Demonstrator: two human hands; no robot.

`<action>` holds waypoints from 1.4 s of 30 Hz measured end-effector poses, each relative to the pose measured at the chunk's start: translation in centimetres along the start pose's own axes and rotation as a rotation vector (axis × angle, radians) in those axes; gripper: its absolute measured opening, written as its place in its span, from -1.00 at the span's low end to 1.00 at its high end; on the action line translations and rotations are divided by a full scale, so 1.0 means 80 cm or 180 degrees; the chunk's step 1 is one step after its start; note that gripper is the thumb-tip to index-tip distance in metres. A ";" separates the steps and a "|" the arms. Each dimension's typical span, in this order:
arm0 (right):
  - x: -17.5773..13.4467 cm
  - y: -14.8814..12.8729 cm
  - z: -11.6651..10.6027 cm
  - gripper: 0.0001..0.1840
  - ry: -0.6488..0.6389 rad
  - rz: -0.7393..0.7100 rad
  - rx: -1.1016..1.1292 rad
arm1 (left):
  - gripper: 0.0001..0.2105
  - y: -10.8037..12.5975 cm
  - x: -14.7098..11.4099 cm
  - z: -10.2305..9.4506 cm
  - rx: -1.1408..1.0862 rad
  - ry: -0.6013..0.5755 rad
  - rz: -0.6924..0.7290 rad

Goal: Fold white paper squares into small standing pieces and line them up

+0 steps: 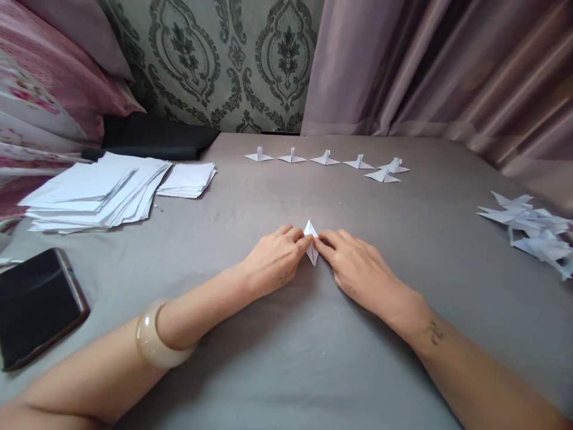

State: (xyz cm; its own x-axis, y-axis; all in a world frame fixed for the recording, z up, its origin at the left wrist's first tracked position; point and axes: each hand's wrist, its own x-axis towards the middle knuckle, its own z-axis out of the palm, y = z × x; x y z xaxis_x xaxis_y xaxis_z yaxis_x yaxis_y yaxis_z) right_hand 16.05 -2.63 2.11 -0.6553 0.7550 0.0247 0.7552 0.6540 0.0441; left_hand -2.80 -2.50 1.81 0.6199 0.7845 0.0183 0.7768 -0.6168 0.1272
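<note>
A small white folded paper (310, 229), shaped like a narrow diamond, lies on the grey cloth in front of me. My left hand (280, 255) pinches it from the left side, fingers closed. From the right, my right hand (356, 263) presses its thumb and forefinger on the same paper, and the fingertips of both hands nearly meet over its middle. The upper and lower points of the diamond stick out between my hands; its centre is hidden under the fingertips.
Folded paper cranes (326, 158) stand in a row at the back. More folded paper pieces (532, 227) are heaped at right. At left are a large paper stack (89, 197), a smaller paper stack (185, 180), a phone (40, 304) and a black folded item (156, 136).
</note>
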 end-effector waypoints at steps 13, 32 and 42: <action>-0.001 -0.004 -0.009 -0.67 -0.0095 0.0163 0.0150 | -0.76 0.010 0.007 0.006 0.0311 0.0022 0.0113; 0.017 0.011 0.022 -0.73 0.0874 0.1471 0.2022 | -0.76 -0.013 0.014 0.013 -0.2321 0.1085 -0.1607; 0.023 0.002 0.024 -0.85 0.1738 0.1383 0.2757 | -0.80 -0.019 0.015 0.025 -0.3779 0.1599 -0.0944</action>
State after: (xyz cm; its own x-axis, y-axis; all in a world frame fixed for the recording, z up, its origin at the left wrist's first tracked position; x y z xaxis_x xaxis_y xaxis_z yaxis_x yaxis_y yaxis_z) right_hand 14.99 -1.04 0.21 -0.0907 0.9449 0.3144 0.5394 0.3120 -0.7821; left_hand -3.01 -0.72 -0.34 0.1363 0.9760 0.1697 0.1466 -0.1893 0.9709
